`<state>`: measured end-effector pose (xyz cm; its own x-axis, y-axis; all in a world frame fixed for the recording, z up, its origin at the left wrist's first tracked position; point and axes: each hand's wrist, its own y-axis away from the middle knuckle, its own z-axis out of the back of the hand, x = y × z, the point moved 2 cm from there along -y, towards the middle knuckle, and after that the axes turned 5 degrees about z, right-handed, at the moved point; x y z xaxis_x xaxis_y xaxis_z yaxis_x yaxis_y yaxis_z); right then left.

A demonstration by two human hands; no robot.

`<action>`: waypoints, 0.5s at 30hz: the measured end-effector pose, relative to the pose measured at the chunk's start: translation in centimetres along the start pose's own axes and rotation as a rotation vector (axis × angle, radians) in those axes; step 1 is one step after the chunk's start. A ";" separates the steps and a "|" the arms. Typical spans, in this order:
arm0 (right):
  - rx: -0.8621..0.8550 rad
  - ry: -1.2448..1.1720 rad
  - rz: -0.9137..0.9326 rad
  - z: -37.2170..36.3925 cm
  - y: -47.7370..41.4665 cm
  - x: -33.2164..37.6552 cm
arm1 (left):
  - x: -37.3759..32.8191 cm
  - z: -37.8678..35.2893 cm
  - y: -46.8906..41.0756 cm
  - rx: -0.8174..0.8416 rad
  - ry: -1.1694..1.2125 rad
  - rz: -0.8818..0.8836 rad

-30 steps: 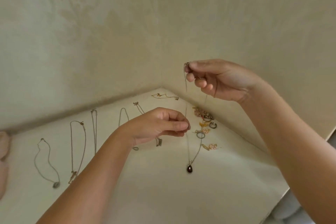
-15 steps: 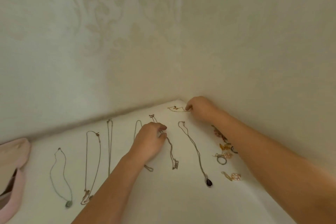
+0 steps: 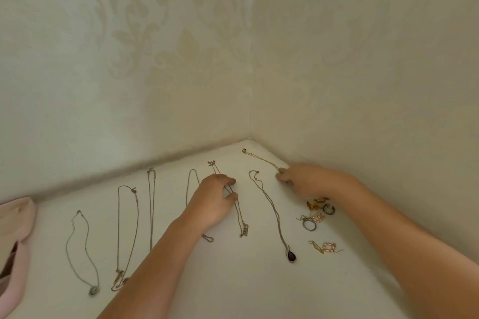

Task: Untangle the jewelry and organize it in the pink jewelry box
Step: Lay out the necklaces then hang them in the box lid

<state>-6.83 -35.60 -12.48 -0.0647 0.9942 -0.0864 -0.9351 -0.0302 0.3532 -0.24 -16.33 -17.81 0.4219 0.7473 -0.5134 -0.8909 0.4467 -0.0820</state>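
Several necklaces (image 3: pixel 270 211) — parallel, lengthwise toward wall (image 3: pixel 108 116)

White tabletop (image 3: pixel 233 280) — necklaces (image 3: pixel 269 204); rings (image 3: pixel 309 224); pink box (image 3: pixel 18 248).

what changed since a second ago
The dark-pendant necklace, held up by both hands a second ago, was let go and lies flat on the table. The right hand moved to the gold chain by the corner and seems to pinch its end; the left hand dropped onto the bar-pendant necklace. Other necklaces and rings stayed.
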 end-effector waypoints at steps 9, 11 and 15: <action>-0.136 -0.242 0.078 -3.0 4.8 1.7 | -0.6 0.2 0.7 -0.009 0.004 -0.007; -0.173 -0.236 0.101 -3.9 5.6 2.8 | -0.8 0.2 0.9 -0.012 0.003 -0.014; -0.230 -0.272 0.095 -5.2 7.1 4.2 | -1.2 0.1 1.2 -0.019 0.002 -0.025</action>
<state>-15.53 -32.21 -15.23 -0.0892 0.9760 0.1986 -0.9852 -0.1158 0.1263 -1.79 -16.62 -17.25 0.4438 0.7348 -0.5130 -0.8832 0.4556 -0.1113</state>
